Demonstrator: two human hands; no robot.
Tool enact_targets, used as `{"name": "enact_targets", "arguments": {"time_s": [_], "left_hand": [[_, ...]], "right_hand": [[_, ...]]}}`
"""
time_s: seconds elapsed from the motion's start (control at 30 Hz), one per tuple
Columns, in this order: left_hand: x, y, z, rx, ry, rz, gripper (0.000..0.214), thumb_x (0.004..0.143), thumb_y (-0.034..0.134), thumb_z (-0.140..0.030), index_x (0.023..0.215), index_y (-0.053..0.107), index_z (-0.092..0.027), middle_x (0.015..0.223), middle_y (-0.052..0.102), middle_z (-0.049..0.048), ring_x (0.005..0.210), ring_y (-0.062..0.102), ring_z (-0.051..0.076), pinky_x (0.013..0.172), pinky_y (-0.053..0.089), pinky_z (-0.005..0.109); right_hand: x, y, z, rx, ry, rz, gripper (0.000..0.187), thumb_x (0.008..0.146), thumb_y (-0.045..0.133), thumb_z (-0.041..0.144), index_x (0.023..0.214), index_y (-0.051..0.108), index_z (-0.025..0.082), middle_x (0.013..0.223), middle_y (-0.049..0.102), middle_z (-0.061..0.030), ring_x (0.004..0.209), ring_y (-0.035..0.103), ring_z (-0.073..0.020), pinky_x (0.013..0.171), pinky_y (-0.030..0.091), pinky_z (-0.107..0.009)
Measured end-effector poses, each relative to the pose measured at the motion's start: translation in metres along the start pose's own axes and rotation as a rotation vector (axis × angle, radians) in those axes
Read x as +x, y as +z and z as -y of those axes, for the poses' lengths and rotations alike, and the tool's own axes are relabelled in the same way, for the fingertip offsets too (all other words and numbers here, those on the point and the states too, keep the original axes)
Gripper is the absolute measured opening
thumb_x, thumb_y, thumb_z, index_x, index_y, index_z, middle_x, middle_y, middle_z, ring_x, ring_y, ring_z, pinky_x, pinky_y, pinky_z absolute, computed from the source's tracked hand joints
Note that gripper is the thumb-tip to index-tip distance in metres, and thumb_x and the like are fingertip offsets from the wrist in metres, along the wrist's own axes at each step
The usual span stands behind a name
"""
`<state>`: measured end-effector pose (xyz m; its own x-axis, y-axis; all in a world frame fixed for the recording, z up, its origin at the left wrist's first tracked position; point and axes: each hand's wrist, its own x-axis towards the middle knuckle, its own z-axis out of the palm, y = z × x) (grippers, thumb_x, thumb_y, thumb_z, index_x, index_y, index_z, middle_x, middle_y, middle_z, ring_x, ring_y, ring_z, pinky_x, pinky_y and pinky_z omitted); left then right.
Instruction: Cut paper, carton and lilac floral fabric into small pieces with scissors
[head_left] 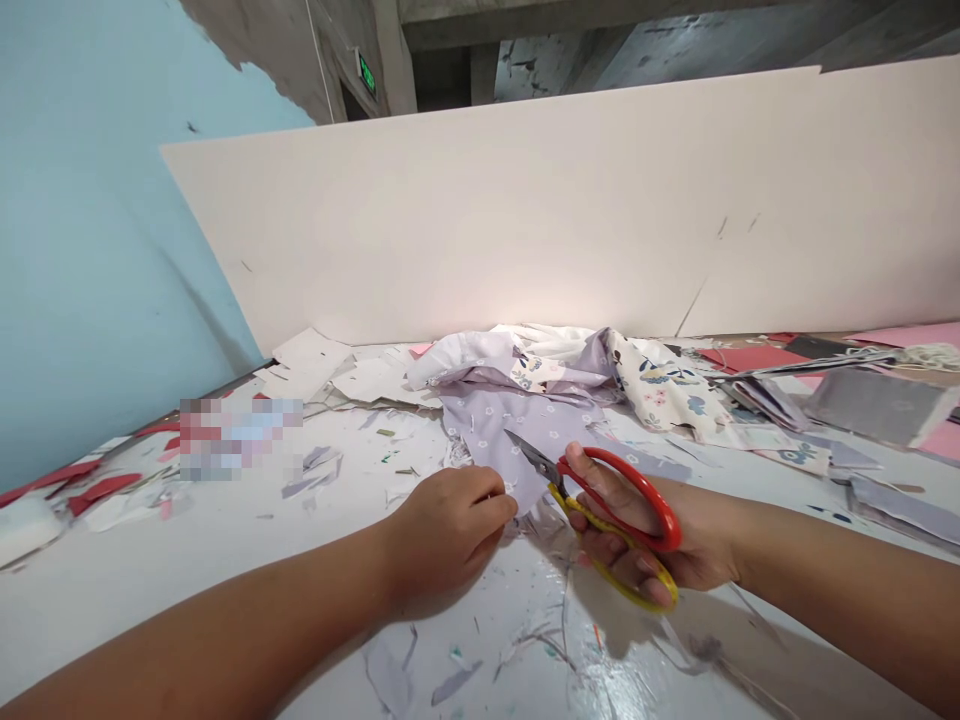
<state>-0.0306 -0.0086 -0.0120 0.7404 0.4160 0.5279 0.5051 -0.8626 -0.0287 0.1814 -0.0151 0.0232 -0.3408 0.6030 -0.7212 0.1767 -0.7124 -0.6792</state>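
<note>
My left hand is closed in a pinch at the near edge of a lavender fabric with small white flowers. A pair of scissors is in my right hand, its fingers through one red-wrapped and one yellow-wrapped handle. The dark blades point up and to the left over the lavender fabric, just right of my left hand. They look nearly together; whether they touch the cloth I cannot tell. Behind, the lavender fabric bunches up with a cream floral cloth.
A pale upright panel stands behind the white table. Torn white card lies at the back left, with red scraps nearer. Grey fabric pieces and string are at right. Thin offcuts litter the front.
</note>
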Motion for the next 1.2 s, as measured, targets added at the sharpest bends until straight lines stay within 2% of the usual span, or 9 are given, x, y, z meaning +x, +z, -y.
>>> {"name": "enact_targets", "arguments": {"time_s": [0.13,0.3,0.9,1.03,1.13,1.2], "left_hand": [[0.0,0.001,0.0,-0.009,-0.021,0.022,0.018,0.08,0.042,-0.008,0.085,0.058,-0.016,0.08,0.056,0.0057,0.066,0.046,0.013,0.058,0.036,0.025],[-0.001,0.002,0.001,-0.016,-0.025,0.028,0.018,0.081,0.041,-0.009,0.085,0.058,-0.016,0.081,0.056,0.0059,0.067,0.047,0.013,0.059,0.036,0.026],[-0.001,0.002,0.0,-0.015,-0.029,0.028,0.017,0.081,0.041,-0.01,0.082,0.058,-0.016,0.079,0.055,0.0049,0.066,0.046,0.012,0.057,0.036,0.025],[-0.001,0.001,0.0,-0.011,-0.028,0.036,0.018,0.082,0.041,-0.011,0.083,0.058,-0.016,0.079,0.055,0.0054,0.067,0.047,0.013,0.058,0.037,0.025],[0.0,0.001,0.0,-0.005,-0.006,0.028,0.019,0.082,0.04,-0.012,0.083,0.058,-0.016,0.078,0.055,0.0058,0.067,0.049,0.013,0.058,0.039,0.025],[0.0,0.0,0.001,-0.004,-0.003,0.032,0.019,0.082,0.04,-0.012,0.083,0.058,-0.016,0.078,0.055,0.0059,0.067,0.049,0.013,0.058,0.04,0.025]], "right_hand": [[0.001,-0.002,-0.001,-0.013,0.031,-0.025,0.061,0.073,0.024,0.077,0.064,0.037,0.019,0.038,0.033,0.0081,0.025,0.022,-0.0018,0.021,0.025,-0.013],[0.001,-0.003,-0.004,-0.093,-0.079,-0.067,0.062,0.074,0.022,0.076,0.066,0.042,0.018,0.035,0.035,0.0071,0.023,0.03,-0.0048,0.023,0.034,-0.017],[0.0,-0.01,-0.006,-0.096,-0.057,-0.025,0.06,0.076,0.029,0.073,0.067,0.045,0.016,0.04,0.038,0.0067,0.026,0.031,-0.0036,0.024,0.034,-0.015],[-0.005,-0.003,-0.003,-0.077,-0.002,0.002,0.066,0.074,0.016,0.077,0.074,0.044,0.017,0.045,0.043,0.0044,0.031,0.044,-0.0081,0.031,0.046,-0.023],[-0.006,0.001,-0.002,-0.057,-0.037,0.041,0.072,0.069,0.01,0.081,0.079,0.043,0.017,0.048,0.046,0.003,0.038,0.055,-0.0149,0.036,0.05,-0.029],[-0.003,0.002,-0.001,-0.054,-0.054,0.051,0.075,0.065,0.011,0.083,0.08,0.042,0.017,0.048,0.045,0.0035,0.039,0.056,-0.0156,0.036,0.051,-0.03]]}}
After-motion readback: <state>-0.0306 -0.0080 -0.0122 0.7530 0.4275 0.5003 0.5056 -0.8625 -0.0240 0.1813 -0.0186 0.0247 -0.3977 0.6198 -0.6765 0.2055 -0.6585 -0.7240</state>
